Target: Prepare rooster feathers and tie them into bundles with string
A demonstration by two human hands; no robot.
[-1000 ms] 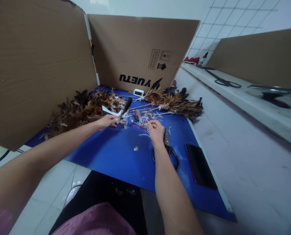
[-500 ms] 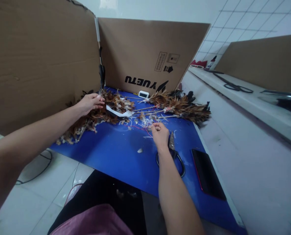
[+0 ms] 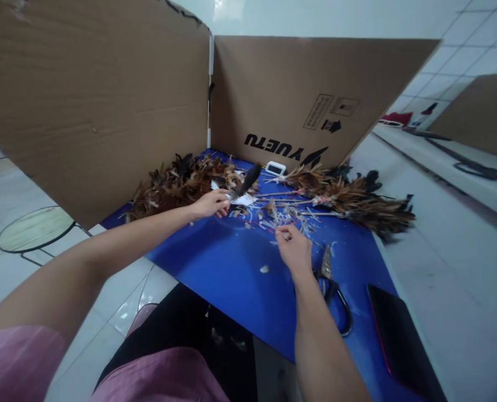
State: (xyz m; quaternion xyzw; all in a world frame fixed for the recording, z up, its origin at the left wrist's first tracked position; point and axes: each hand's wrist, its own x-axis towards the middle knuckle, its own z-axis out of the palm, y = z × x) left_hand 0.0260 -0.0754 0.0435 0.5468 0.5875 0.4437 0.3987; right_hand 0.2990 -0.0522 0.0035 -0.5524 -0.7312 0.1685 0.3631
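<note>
My left hand (image 3: 211, 204) pinches a dark feather (image 3: 248, 181) near its base, with the tip pointing up and to the right. Behind that hand lies a pile of brown and black feathers (image 3: 173, 181). Over the blue tabletop (image 3: 218, 257), my right hand (image 3: 295, 248) is closed, its thumb and fingertips pressed together on a thin red thread (image 3: 265, 226) that runs off to the left. Black-handled scissors (image 3: 341, 307) lie beside my right wrist, partly hidden by it. A white strip (image 3: 244, 199) rests just beyond the feather.
Feathered sticks (image 3: 344, 192) lie at the right rear, near a small white digital display (image 3: 275, 168). Loose feather scraps (image 3: 290, 213) litter the middle. A phone (image 3: 403, 340) lies at the right edge. Cardboard panels (image 3: 281, 84) stand behind and to the left.
My left hand has moved from the feather pile toward the middle, bringing the dark feather from upright to a slant. My right hand stays closed near the scraps. The camera view has shifted left.
</note>
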